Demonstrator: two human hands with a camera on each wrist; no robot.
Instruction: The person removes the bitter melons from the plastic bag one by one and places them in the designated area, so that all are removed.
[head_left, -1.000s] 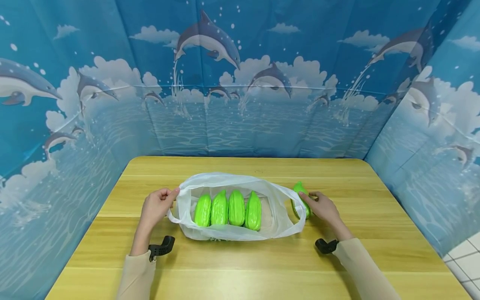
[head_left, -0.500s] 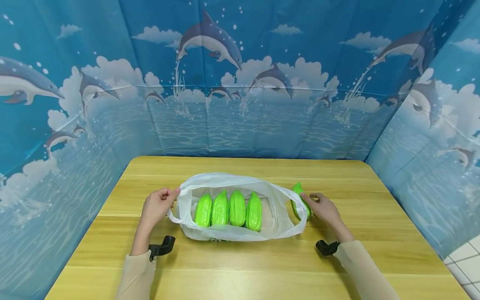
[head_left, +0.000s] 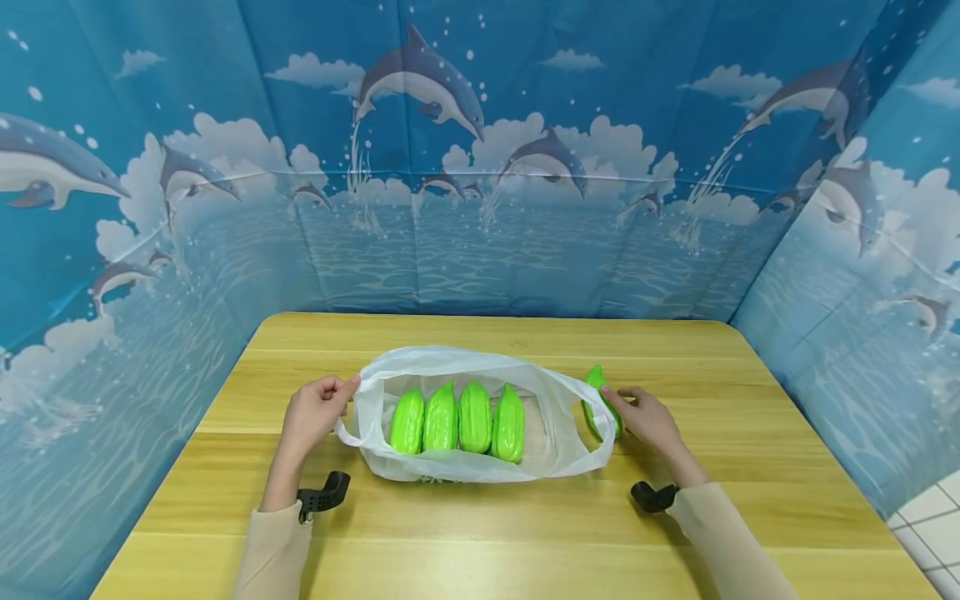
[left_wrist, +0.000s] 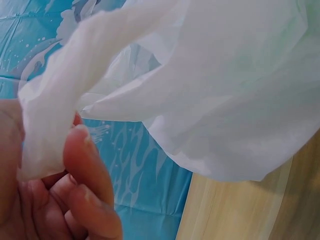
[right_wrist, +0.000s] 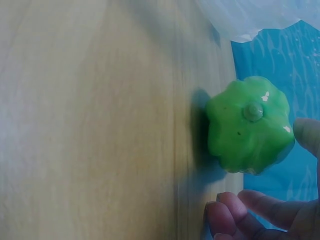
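A white plastic bag (head_left: 480, 468) lies with its mouth spread wide on the table. Several bright green ridged gourds (head_left: 475, 417) sit side by side inside it. My left hand (head_left: 318, 412) pinches the bag's left handle (left_wrist: 55, 100) between thumb and curled fingers. Just outside the bag's right handle (head_left: 600, 417) a single green gourd (right_wrist: 245, 127) rests on the table, its blunt, lobed end facing the right wrist camera. My right hand (head_left: 648, 417) is at this gourd, thumb tip right at its side and the other fingers beside it with a gap.
The wooden table (head_left: 480, 542) reaches back to a blue dolphin-print curtain (head_left: 480, 250), which also runs along both sides. A black wrist camera (head_left: 324, 492) is strapped on the left wrist, another black camera (head_left: 652, 495) on the right.
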